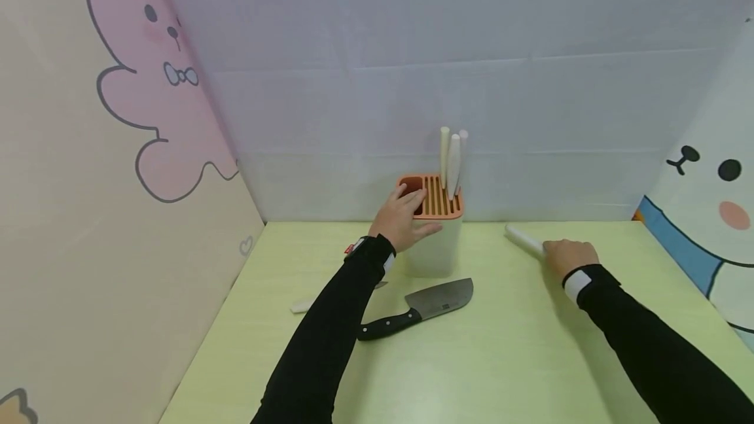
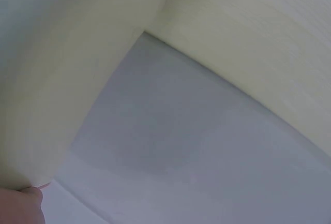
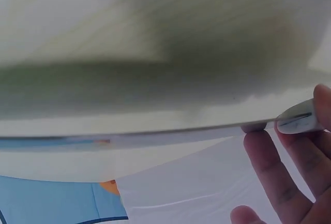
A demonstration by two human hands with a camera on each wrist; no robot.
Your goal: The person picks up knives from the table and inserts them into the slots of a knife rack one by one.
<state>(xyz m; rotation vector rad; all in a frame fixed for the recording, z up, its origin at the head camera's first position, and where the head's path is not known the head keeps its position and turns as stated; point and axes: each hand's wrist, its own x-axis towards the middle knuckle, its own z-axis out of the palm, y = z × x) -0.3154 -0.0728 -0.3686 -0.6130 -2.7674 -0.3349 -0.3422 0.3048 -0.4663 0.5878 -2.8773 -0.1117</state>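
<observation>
My left hand (image 1: 400, 220) rests against the upper left of a white knife block (image 1: 432, 250) with an orange slotted top, fingers over the rim and thumb stretched across the front. In the left wrist view a fingertip (image 2: 23, 203) touches the pale block's edge. Three white-handled knives (image 1: 453, 165) stand in the slots. At the right, my right hand (image 1: 570, 259) grips a white-handled knife (image 1: 524, 241), its handle pointing toward the back left. The right wrist view shows fingers round the handle's end (image 3: 297, 120); the blade is hard to make out.
A black-handled cleaver (image 1: 438, 300) lies flat in front of the block. Left of it, another white-handled knife (image 1: 302, 307) lies partly hidden beneath my left sleeve (image 1: 336, 339). The pale yellow table (image 1: 471, 371) meets a white back wall (image 1: 330, 195) and printed side walls.
</observation>
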